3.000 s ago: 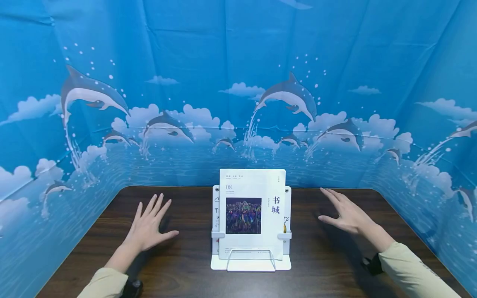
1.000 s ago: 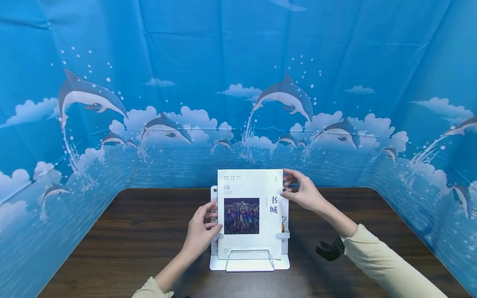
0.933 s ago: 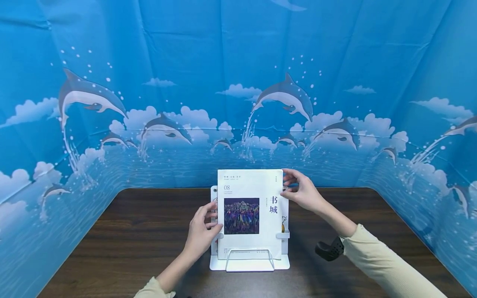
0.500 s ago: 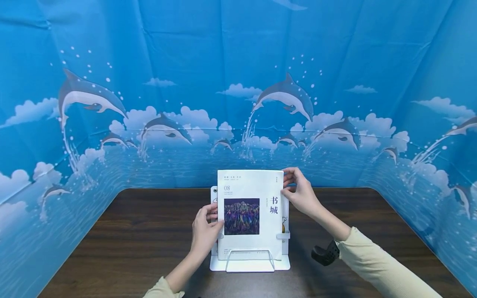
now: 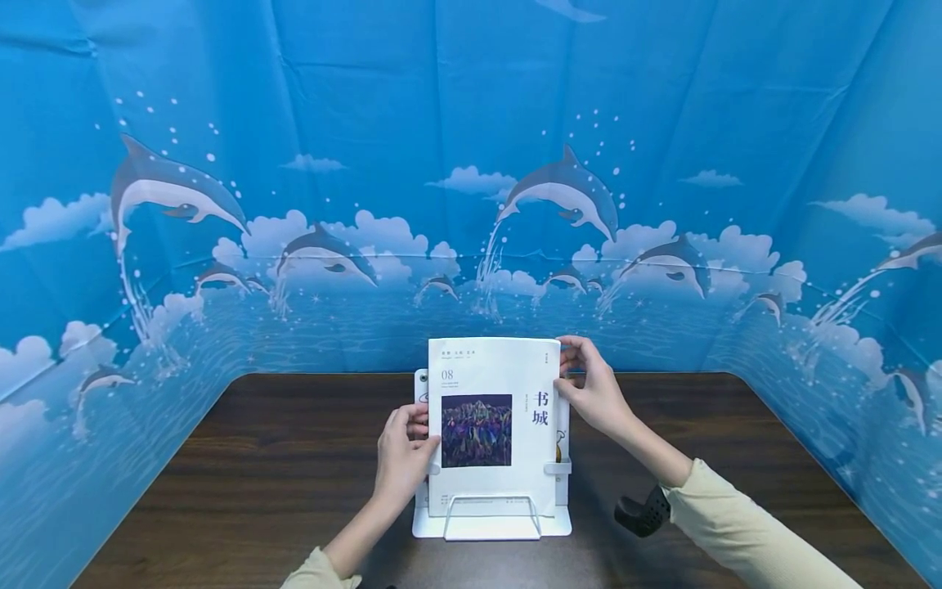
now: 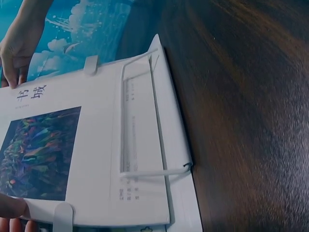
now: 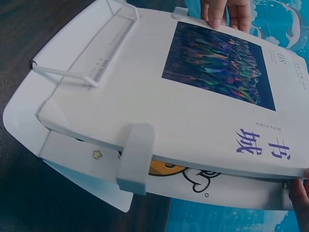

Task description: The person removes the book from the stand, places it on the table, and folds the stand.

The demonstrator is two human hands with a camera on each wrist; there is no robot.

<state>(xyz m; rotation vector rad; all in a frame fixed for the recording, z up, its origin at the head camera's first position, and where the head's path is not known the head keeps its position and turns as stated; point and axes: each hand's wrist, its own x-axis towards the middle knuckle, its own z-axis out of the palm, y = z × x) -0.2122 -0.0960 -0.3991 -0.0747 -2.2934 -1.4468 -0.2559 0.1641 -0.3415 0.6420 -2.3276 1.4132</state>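
A white paperback magazine (image 5: 486, 368) with a dark colourful picture stands upright on a white book stand (image 5: 434, 523). My left hand (image 5: 401, 451) pinches its left edge, thumb in front and fingers behind. Higher up, my right hand (image 5: 594, 391) grips the right edge near the top corner in the same way. The top edge bows slightly. In the right wrist view a side clip (image 7: 137, 157) of the stand laps over the magazine's front; another clip (image 6: 63, 218) does so near my left hand. The wire holder (image 7: 79, 75) crosses the bottom of the cover.
The stand is on a dark wood-grain table (image 5: 280, 474). A blue dolphin-print curtain (image 5: 412, 180) rises behind and along both sides. Under the right wrist hangs a black device (image 5: 643, 513). The stand's backing carries a cartoon print (image 7: 166, 168).
Both hands, earlier spread apart over the table, have come in to the magazine's edges and grip them. Lately they have shifted only slightly, and the top edge has begun to bow.
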